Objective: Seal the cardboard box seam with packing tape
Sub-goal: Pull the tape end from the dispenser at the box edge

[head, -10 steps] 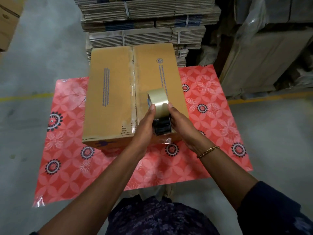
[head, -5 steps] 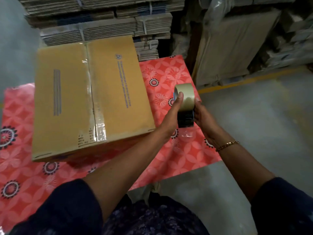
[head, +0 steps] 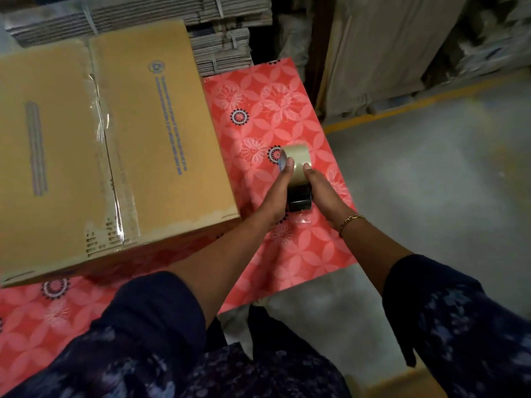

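A closed brown cardboard box [head: 161, 133] lies at the left on a red flowered sheet [head: 258, 104]. Clear tape [head: 110, 173] runs along its middle seam. To the right of the box, both hands hold a tape dispenser [head: 298, 179] with a roll of clear packing tape, low over the sheet. My left hand [head: 275, 193] grips its left side with the thumb on the roll. My right hand [head: 323, 191] grips the right side; a gold bracelet is on that wrist. A short tape end hangs below the dispenser.
Bundles of flattened cardboard [head: 221, 33] are stacked behind the box. Wrapped pallets [head: 396, 47] stand at the back right behind a yellow floor line [head: 408, 107]. Grey concrete floor [head: 431, 182] lies to the right of the sheet.
Both hands have carried the dispenser from over the box's near end to the right, off the box, and down toward the sheet. The view has swung right.
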`<state>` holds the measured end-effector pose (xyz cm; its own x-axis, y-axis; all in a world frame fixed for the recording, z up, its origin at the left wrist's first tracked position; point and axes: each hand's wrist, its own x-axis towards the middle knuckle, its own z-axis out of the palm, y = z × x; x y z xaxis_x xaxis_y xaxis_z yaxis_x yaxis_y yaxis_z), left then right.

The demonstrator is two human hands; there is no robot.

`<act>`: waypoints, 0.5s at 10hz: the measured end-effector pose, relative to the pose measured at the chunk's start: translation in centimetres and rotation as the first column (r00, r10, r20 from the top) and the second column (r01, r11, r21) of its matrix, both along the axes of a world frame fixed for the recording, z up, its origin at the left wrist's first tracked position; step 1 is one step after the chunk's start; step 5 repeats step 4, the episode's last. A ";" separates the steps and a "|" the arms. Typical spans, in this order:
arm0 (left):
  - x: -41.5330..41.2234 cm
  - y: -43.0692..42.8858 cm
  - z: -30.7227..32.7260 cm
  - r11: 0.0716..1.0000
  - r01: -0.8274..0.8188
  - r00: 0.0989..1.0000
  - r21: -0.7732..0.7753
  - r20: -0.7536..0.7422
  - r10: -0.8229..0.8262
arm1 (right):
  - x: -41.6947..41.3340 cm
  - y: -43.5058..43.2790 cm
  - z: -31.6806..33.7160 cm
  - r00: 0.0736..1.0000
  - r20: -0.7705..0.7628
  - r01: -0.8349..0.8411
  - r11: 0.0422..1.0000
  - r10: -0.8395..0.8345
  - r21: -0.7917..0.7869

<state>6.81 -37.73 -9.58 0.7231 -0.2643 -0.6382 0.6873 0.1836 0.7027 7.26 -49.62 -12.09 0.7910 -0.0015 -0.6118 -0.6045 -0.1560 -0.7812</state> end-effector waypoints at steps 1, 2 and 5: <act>0.3 0.4 0.2 0.998 -0.049 0.999 -0.034 0.012 0.050 | 0.0 0.3 -0.2 1.000 0.006 0.004 1.000 -0.004 0.004; -0.4 0.8 0.0 0.996 0.057 0.997 0.064 0.041 -0.059 | -0.4 0.4 0.7 1.000 0.004 -0.025 0.999 0.025 -0.032; -2.1 4.5 3.3 0.806 0.289 0.816 0.517 0.308 -0.490 | -0.2 1.1 2.8 0.985 0.166 0.010 0.930 0.055 -0.366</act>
